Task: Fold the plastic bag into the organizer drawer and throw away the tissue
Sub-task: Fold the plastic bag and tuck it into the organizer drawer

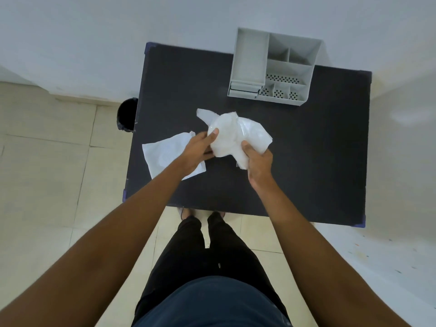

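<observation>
A crumpled translucent white plastic bag (232,132) is held just above the middle of the black table (306,161). My left hand (197,151) grips its left side, thumb on top. My right hand (258,161) grips its lower right part. A flat white tissue (162,154) lies on the table at the left, partly under my left hand and forearm. The grey organizer (274,67) stands at the table's far edge with several open compartments; small drawers (244,89) sit at its front left, shut.
A black waste bin (126,114) stands on the tiled floor beside the table's left edge. A white wall runs behind the table. My legs and feet are at the near table edge.
</observation>
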